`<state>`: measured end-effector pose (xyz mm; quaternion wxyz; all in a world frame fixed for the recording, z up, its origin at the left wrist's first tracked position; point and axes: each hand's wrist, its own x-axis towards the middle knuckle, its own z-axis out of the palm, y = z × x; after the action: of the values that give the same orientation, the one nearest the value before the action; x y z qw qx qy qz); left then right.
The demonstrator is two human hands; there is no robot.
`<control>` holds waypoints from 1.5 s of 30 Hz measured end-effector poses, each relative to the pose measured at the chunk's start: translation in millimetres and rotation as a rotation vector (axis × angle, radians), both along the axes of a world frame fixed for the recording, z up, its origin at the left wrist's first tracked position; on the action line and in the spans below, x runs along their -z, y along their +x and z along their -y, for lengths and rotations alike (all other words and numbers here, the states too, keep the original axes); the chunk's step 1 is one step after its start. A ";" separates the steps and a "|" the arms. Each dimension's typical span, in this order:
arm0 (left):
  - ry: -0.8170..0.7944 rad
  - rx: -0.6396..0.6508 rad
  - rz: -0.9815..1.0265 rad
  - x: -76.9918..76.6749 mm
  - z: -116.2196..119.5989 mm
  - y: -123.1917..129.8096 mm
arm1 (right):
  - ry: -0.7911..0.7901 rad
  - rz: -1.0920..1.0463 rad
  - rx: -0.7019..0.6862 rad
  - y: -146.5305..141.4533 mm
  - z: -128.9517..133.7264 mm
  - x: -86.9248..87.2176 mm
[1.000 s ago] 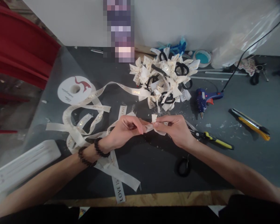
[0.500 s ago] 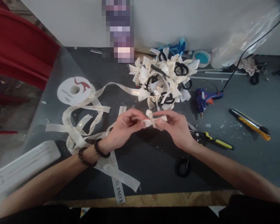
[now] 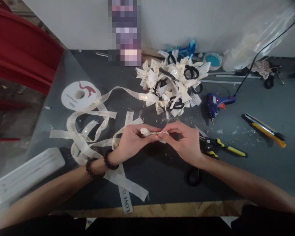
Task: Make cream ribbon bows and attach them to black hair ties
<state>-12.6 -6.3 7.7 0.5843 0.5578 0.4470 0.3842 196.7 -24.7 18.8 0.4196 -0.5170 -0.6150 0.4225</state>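
Between my two hands is a small cream ribbon bow (image 3: pixel 145 131), with one loop standing out to the left. My left hand (image 3: pixel 135 139) pinches the bow near its middle between thumb and fingertips. From the other side, my right hand (image 3: pixel 184 140) pinches the bow's right part, and its fingers hide some of it. Beyond the hands lies a pile of finished ribbon bows (image 3: pixel 179 88) with black hair ties among them. Loose printed ribbon (image 3: pixel 80 144) is strewn left of my left hand, near a white ribbon spool (image 3: pixel 70 98).
A blue glue gun (image 3: pixel 213 103) with a black cord lies at the right. Yellow-and-black pliers (image 3: pixel 226 147) and a yellow utility knife (image 3: pixel 265 129) are nearer. A black hair tie (image 3: pixel 193 177) sits below my right hand. A white plastic case (image 3: pixel 30 173) rests at the left.
Both hands have come slightly nearer to me. The bow has turned in the fingers, so its loop now points left rather than up.
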 end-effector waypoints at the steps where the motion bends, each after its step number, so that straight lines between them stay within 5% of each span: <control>1: -0.001 -0.019 0.021 0.8 0.3 0.6 | 0.044 0.023 0.011 0.4 -1.1 -0.1; 5: -0.027 -0.052 0.097 4.3 -0.5 0.1 | 0.108 0.046 0.046 2.7 -5.8 -0.7; 13: -0.076 0.075 -0.040 -2.4 -4.0 -1.1 | 0.003 -0.013 0.018 4.1 -9.5 -2.4; 23: -0.082 0.075 -0.067 -7.1 -2.0 2.0 | -0.120 -0.177 0.044 5.4 -12.4 6.3; 30: -0.096 0.149 -0.121 -4.0 1.3 3.7 | 0.193 0.084 -0.084 7.2 -10.9 -1.5; 35: 0.041 0.295 -0.231 -0.1 3.6 5.1 | 0.355 0.152 -0.153 1.0 -1.8 -0.4; 45: -0.141 0.325 -0.099 -4.6 5.3 7.2 | 0.044 0.071 -0.090 3.1 0.1 -2.4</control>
<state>-5.3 -11.6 12.3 0.6536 0.5985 0.4051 0.2248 199.8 -24.8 21.1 0.3895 -0.4941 -0.6611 0.4088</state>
